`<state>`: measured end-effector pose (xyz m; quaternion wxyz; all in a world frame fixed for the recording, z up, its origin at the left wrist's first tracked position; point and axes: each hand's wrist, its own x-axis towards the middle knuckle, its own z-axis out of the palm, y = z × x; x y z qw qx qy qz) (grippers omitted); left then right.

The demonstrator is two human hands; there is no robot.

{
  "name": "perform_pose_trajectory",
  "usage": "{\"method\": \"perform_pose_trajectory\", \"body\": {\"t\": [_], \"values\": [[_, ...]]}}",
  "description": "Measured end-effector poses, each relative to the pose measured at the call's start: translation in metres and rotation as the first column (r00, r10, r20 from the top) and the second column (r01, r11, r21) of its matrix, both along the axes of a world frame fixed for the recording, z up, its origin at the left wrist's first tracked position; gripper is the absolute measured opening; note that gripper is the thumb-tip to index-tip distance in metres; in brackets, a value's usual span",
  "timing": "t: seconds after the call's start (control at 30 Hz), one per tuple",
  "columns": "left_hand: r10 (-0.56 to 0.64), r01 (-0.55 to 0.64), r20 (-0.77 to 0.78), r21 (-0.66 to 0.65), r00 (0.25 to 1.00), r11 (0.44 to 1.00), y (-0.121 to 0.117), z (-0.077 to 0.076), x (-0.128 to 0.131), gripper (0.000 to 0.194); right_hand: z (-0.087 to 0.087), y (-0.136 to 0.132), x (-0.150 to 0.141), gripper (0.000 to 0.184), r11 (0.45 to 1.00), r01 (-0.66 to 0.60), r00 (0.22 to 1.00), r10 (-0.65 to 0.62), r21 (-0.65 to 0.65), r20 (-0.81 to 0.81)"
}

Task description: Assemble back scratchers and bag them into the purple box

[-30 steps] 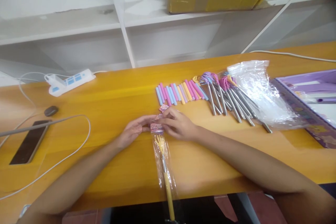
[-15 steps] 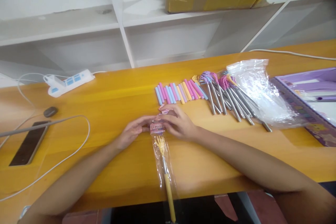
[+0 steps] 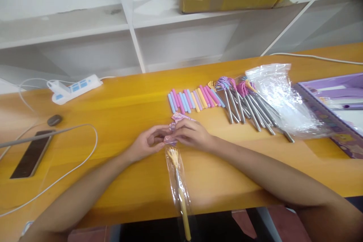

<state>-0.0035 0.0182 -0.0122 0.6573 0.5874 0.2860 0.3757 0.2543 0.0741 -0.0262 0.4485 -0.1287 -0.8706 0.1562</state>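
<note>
At the centre of the frame, the left hand (image 3: 150,141) and right hand (image 3: 193,134) pinch the pink printed card (image 3: 170,140), fingers bent and nearly closed on its edges. Directly below the fingers, the glossy clear plastic sleeve (image 3: 172,181) runs to the bottom of the frame over the smooth wooden worktop (image 3: 121,189), encasing the yellow hand-shaped back scratcher (image 3: 183,204), its thin metal neck meeting a straight round handle.

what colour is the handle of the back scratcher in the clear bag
The handle is yellow, best seen in the head view.
</note>
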Motion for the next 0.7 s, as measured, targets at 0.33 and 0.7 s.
{"method": "perform_pose_trajectory", "body": {"t": [0.33,0.7], "values": [[0.024,-0.029,-0.160,-0.031,0.987,0.999,-0.003,0.003,0.002,0.035,0.013,-0.007,0.002,0.008,0.983,-0.026,0.990,0.001,0.182,0.138],[-0.015,0.010,-0.099,-0.054,0.995,0.998,-0.002,0.004,-0.003,0.035,0.016,-0.008,-0.001,0.020,0.980,-0.055,0.979,0.015,0.190,0.206]]}}
